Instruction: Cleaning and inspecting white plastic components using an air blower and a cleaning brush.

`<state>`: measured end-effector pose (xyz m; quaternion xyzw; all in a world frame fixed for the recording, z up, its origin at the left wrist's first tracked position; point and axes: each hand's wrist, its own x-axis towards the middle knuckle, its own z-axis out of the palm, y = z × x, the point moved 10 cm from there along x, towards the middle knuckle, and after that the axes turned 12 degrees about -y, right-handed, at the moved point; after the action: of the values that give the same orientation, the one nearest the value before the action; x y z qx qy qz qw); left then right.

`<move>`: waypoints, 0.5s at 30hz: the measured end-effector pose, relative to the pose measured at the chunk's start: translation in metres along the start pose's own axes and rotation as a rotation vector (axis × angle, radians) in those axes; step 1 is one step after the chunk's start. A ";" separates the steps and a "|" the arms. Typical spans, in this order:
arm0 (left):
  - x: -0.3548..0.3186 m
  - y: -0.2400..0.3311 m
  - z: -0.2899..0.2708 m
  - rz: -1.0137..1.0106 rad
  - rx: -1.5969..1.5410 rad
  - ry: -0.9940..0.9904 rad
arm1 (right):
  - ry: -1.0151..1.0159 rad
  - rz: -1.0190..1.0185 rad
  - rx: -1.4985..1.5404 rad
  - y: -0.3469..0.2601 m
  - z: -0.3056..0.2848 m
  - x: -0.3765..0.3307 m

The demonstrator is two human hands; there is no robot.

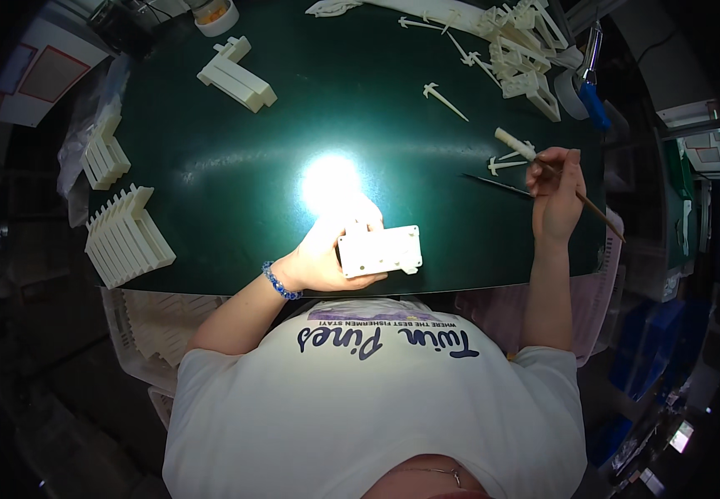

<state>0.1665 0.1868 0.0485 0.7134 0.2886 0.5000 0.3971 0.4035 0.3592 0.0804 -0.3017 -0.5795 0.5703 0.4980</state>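
My left hand (331,249), with a blue bead bracelet at the wrist, is closed around a white rectangular plastic housing (380,251). Small holes dot its upward face, and a little tab sticks out at one lower corner. Over at the right, the fingers of my right hand (558,191) pinch a thin brown stick (601,218) that slants down to the right. A cream cylindrical piece (514,143) points away from the fingers at the stick's upper end; whether they are joined I cannot tell. Beside that hand, a dark slender pointed tool (497,185) lies on the table.
Glare from a bright light (331,187) whitens the green table (235,200). Cream parts stand in rows (130,237) at left; another stack (237,76) lies farther back. Thin sprue pieces (445,100) and frame-like parts (526,58) crowd the far right, near a blue-handled tool (594,104).
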 end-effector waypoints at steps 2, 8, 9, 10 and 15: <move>-0.008 -0.009 -0.005 -0.171 0.060 0.055 | -0.085 0.077 -0.032 0.015 0.011 -0.006; -0.063 -0.012 -0.176 -0.212 -0.038 0.952 | -0.230 0.195 -0.225 0.050 0.026 -0.036; -0.077 -0.004 -0.210 -0.224 0.101 1.107 | -0.240 0.221 -0.207 0.055 0.030 -0.039; -0.084 -0.004 -0.235 -0.266 0.251 1.163 | -0.249 0.248 -0.191 0.062 0.034 -0.042; -0.089 -0.061 -0.307 -0.537 0.371 1.156 | -0.321 0.263 -0.138 0.069 0.053 -0.048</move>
<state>-0.1531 0.2316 0.0096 0.2899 0.7043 0.6280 0.1598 0.3548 0.3079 0.0104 -0.3134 -0.6445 0.6301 0.2989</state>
